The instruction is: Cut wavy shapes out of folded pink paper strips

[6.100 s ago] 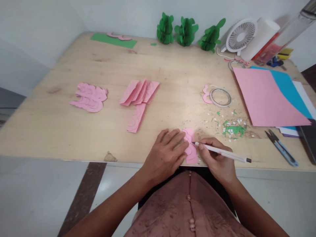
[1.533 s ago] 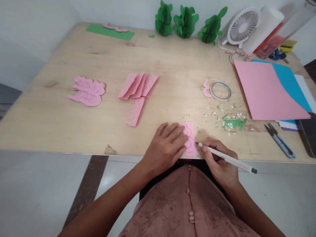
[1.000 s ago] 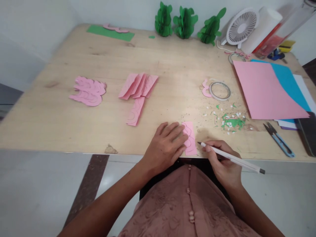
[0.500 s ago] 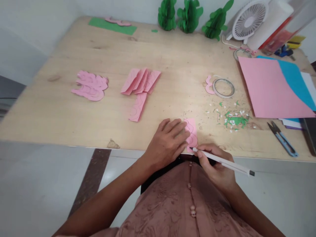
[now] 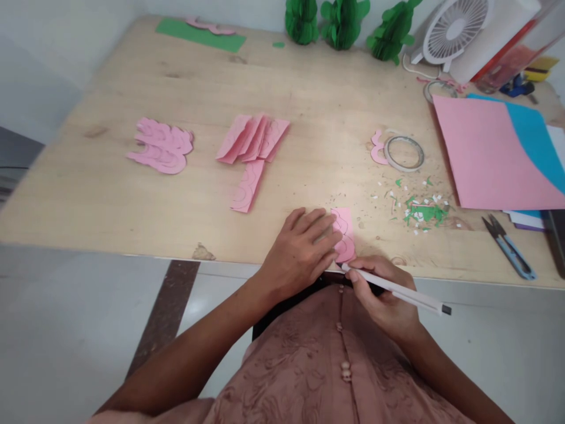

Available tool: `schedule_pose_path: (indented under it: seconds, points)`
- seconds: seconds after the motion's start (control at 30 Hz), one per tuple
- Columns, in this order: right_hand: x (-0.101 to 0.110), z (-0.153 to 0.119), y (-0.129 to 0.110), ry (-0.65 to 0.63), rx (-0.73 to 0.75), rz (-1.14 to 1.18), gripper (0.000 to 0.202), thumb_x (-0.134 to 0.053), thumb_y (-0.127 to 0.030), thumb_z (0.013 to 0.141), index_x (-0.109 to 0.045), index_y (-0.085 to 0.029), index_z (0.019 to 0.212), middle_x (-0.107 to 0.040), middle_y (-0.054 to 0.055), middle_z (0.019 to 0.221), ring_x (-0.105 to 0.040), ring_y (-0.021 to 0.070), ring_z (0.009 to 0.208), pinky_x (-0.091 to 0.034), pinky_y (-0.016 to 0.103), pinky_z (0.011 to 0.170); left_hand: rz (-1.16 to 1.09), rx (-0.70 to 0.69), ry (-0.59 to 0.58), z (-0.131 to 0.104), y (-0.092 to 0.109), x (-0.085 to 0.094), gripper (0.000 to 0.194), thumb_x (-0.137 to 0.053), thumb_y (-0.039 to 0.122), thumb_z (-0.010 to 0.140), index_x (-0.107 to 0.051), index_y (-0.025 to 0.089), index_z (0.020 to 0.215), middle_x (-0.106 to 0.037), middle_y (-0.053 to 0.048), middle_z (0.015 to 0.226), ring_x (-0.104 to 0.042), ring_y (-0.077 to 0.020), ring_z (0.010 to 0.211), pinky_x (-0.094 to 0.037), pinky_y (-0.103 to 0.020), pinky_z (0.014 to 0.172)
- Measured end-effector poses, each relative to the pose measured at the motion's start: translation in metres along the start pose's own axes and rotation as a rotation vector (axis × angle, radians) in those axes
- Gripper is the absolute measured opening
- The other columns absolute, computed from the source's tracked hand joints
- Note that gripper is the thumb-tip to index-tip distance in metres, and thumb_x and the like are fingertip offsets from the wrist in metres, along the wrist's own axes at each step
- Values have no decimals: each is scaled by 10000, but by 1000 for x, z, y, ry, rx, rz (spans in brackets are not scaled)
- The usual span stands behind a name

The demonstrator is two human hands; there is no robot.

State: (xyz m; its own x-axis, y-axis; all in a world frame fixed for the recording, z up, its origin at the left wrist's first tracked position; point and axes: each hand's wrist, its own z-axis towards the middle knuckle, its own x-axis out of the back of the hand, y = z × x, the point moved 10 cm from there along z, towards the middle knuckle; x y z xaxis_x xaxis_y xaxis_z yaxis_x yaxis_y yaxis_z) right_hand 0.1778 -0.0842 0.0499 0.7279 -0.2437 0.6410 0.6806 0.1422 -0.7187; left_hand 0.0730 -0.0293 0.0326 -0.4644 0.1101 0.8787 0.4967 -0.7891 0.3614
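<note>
At the table's front edge lies a small pink paper strip with a wavy cloud-like outline drawn on it. My left hand rests flat with fingers stretched out, the fingertips pressing on the strip's left side. A white pen with a dark end is in my right hand, the fingers closed round it. Its tip touches or nearly touches the strip's near end, by the table edge. Left of my hands sits a pile of folded pink paper strips, with one outlined strip sticking out toward me.
Cut pink scalloped pieces lie at left. On the right are a tape roll, green and white paper scraps, blue thread snips and pink sheets. Green paper trees and a white fan stand behind.
The view has shifted slightly. The pen and my right hand stay at the strip's near end, with the tip a little closer to its left corner. My left hand keeps its place on the strip.
</note>
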Motion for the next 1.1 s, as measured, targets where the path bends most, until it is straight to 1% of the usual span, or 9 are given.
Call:
schedule_pose_path:
  seconds: [0.13, 0.2, 0.3, 0.37, 0.47, 0.6, 0.8, 0.97, 1.1]
  points:
    - [1, 0, 0, -2, -14, 3, 83, -599, -183, 830, -671, -225, 836, -745, 9, 764, -702, 164, 681, -545, 279, 621, -1, 2, -3, 0, 0, 0, 257, -475, 269, 939, -630, 185, 1126, -571, -87, 1360, -476, -276, 1281, -341, -495, 1080]
    - [2, -1, 2, -6, -46, 21, 77, -599, -185, 836, -664, -227, 843, -739, 7, 763, -697, 158, 672, -540, 269, 608, 0, 3, -10, 0, -1, 0, 260, -476, 271, 939, -627, 189, 1135, -566, -86, 1365, -472, -275, 1285, -339, -495, 1083]
    - [9, -4, 4, 41, -70, 36, 79, -603, -173, 849, -654, -227, 878, -722, 11, 779, -678, 151, 691, -529, 267, 620, 2, 2, -17, -1, -1, -1, 265, -486, 274, 934, -621, 197, 1149, -557, -86, 1374, -465, -276, 1291, -332, -498, 1090]
    - [12, -4, 1, 80, -25, 18, 110, -601, -145, 852, -648, -224, 913, -709, 22, 806, -662, 159, 736, -520, 293, 667, 1, 1, -18, -1, -1, -1, 266, -490, 272, 931, -620, 198, 1150, -557, -86, 1374, -463, -278, 1292, -330, -501, 1093]
    - [11, -5, -6, 91, 89, -21, 168, -594, -105, 847, -643, -212, 968, -703, 47, 847, -646, 188, 797, -503, 346, 725, 0, 1, -19, -1, -1, -1, 263, -486, 262, 931, -620, 194, 1148, -560, -87, 1371, -464, -278, 1291, -331, -504, 1092]
    - [8, -8, -12, 107, 211, -100, 223, -593, -91, 844, -634, -193, 1038, -709, 64, 864, -633, 219, 841, -483, 374, 741, -3, 0, -13, -1, -1, -1, 259, -480, 256, 935, -622, 185, 1139, -563, -90, 1367, -469, -278, 1288, -338, -501, 1087]
    - [2, -13, -13, 110, 274, -196, 249, -577, -117, 855, -614, -193, 1089, -700, 64, 859, -630, 228, 816, -469, 370, 713, -3, 4, -3, 0, 0, 1, 251, -485, 258, 934, -631, 192, 1127, -570, -90, 1360, -484, -278, 1274, -349, -499, 1075]
    - [1, -15, -12, 112, 294, -199, 294, -580, -105, 836, -607, -206, 1111, -704, 63, 849, -640, 237, 812, -482, 381, 713, -13, 9, 0, 1, 0, 2, 252, -476, 246, 935, -630, 189, 1127, -570, -90, 1360, -487, -276, 1272, -349, -499, 1075]
    - [3, -14, -13, 122, 288, -198, 277, -579, -110, 835, -628, -222, 1084, -714, 52, 830, -655, 240, 814, -490, 383, 717, -20, 18, -14, 0, -1, 0, 252, -482, 259, 932, -630, 195, 1126, -568, -91, 1363, -479, -278, 1279, -340, -505, 1079]
